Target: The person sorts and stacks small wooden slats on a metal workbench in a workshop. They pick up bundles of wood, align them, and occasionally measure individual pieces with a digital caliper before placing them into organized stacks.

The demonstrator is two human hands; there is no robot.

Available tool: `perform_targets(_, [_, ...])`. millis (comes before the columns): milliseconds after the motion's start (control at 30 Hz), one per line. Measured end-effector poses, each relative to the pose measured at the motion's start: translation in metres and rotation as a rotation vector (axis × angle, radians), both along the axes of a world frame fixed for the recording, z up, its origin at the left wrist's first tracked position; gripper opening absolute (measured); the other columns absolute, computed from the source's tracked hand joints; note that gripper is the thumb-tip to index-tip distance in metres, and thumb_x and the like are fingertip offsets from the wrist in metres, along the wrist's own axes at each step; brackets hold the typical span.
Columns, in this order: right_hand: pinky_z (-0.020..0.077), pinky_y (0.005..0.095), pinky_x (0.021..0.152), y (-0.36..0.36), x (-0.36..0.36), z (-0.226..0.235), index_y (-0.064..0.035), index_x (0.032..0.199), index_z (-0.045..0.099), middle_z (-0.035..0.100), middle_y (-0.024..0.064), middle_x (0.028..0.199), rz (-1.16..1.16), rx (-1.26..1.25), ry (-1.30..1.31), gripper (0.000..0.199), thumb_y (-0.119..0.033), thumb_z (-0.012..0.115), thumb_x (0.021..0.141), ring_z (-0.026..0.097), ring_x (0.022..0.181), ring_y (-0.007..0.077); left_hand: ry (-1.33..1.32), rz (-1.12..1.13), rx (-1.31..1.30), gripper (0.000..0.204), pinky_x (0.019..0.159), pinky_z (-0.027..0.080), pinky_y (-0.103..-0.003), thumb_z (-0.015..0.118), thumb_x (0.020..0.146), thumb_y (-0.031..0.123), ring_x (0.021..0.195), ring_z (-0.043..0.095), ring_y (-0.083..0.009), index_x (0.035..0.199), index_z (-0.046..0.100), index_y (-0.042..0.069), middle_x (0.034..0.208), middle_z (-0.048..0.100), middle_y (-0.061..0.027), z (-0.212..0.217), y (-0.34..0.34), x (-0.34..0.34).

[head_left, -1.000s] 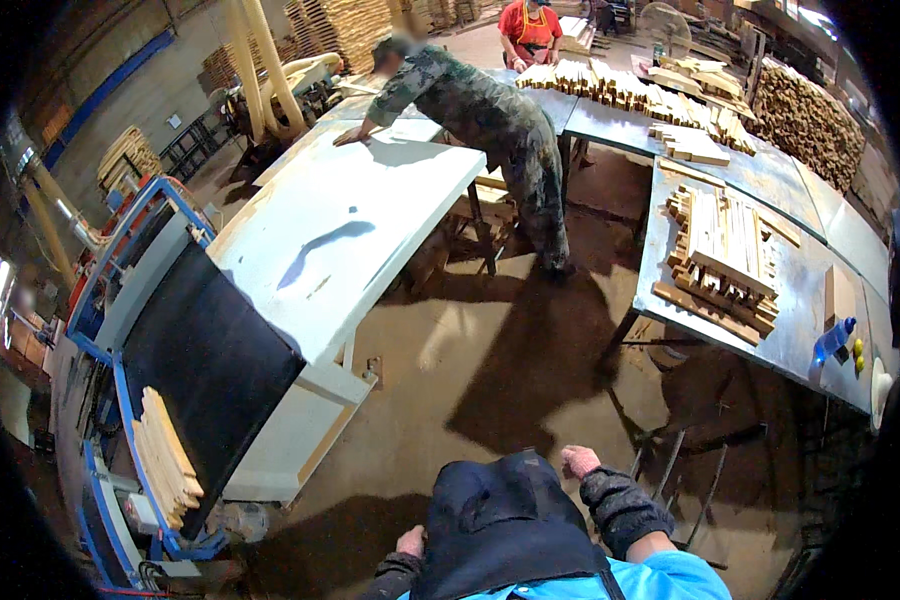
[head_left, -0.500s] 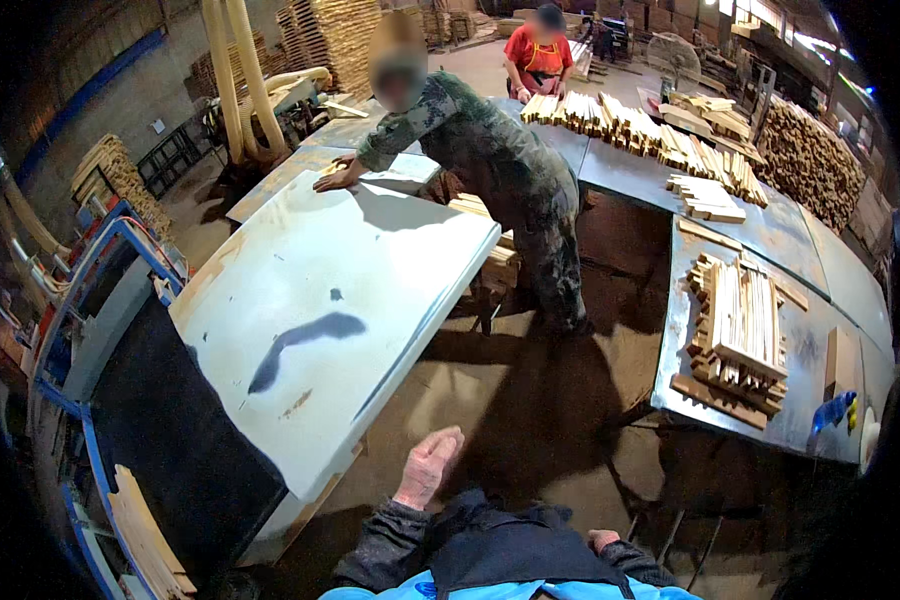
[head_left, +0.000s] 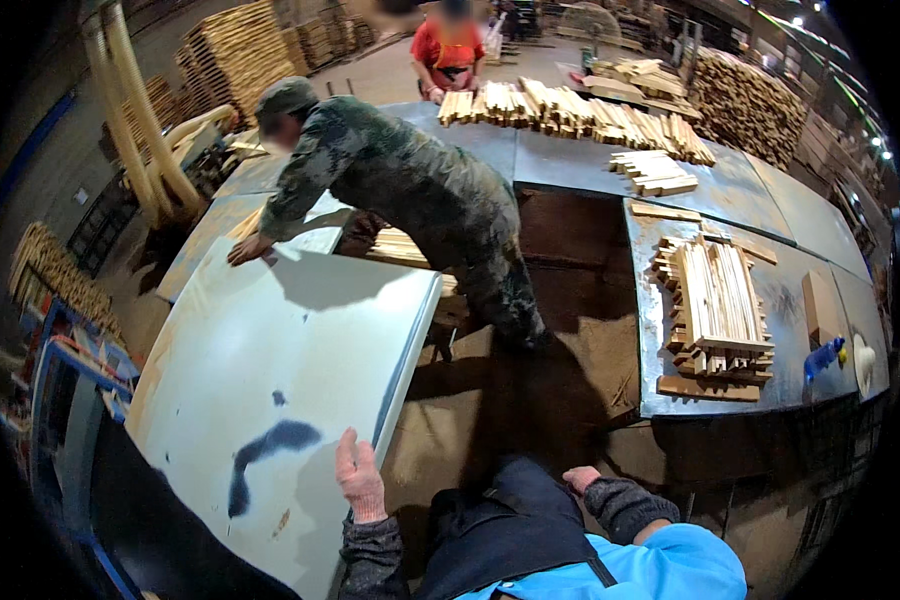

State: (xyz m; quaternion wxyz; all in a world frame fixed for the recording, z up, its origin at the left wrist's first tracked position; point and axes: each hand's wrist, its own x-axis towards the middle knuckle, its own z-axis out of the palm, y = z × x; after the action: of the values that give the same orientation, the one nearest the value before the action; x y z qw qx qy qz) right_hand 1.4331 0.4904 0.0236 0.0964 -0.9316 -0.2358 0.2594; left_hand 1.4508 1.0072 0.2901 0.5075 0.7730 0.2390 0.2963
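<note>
My left hand (head_left: 360, 478), which looks to be in a pale pink knit glove, is raised at the near right edge of a large white-topped table (head_left: 240, 360). Its fingers point up and are apart, with nothing in them; whether it touches the table I cannot tell. Close to my right side, my right hand (head_left: 582, 480) hangs low with its fingers curled together and no object showing in it. Across the white top, a co-worker in camouflage clothes (head_left: 410, 180) leans over, a hand (head_left: 251, 249) on the far edge.
To the right, a metal table (head_left: 650, 330) bears a stack of wooden strips (head_left: 725, 300), a cardboard piece (head_left: 823, 305) and a blue bottle (head_left: 823, 360). Behind it, more strips (head_left: 580, 110) lie in a row before a person in red (head_left: 448, 52). Blue framing (head_left: 40, 400) stands at the left.
The view has swung right, and the table appears lower and farther left. My left hand has lifted and spread its fingers beside the table edge. My right hand shows more fully.
</note>
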Motion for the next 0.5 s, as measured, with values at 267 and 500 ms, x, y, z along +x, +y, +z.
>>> perform_targets(267, [0.0584, 0.0493, 0.09, 0.023, 0.095, -0.056, -0.0139, 0.109, 0.077, 0.076, 0.0149, 0.108, -0.058, -0.002, 0.112, 0.026, -0.025, 0.055, 0.099, 0.073, 0.11, 0.0374, 0.173, 0.012, 0.209, 0.045, 0.114, 0.047, -0.049, 0.07, 0.094, 0.012, 0.128, 0.061, -0.0412, 0.135, 0.065, -0.005, 0.134, 0.067, -0.0245, 0.008, -0.008, 0.054])
perform_targets(500, [0.0573, 0.0512, 0.095, 0.066, 0.178, -0.04, -0.0133, 0.114, 0.077, 0.075, 0.0183, 0.112, -0.027, 0.04, 0.191, 0.025, -0.02, 0.059, 0.098, 0.072, 0.114, 0.0392, 0.429, 0.035, 0.718, 0.046, 0.118, 0.042, -0.057, 0.068, 0.093, 0.013, 0.135, 0.055, -0.0475, 0.132, 0.064, -0.01, 0.142, 0.061, -0.0297, 0.038, -0.015, 0.073])
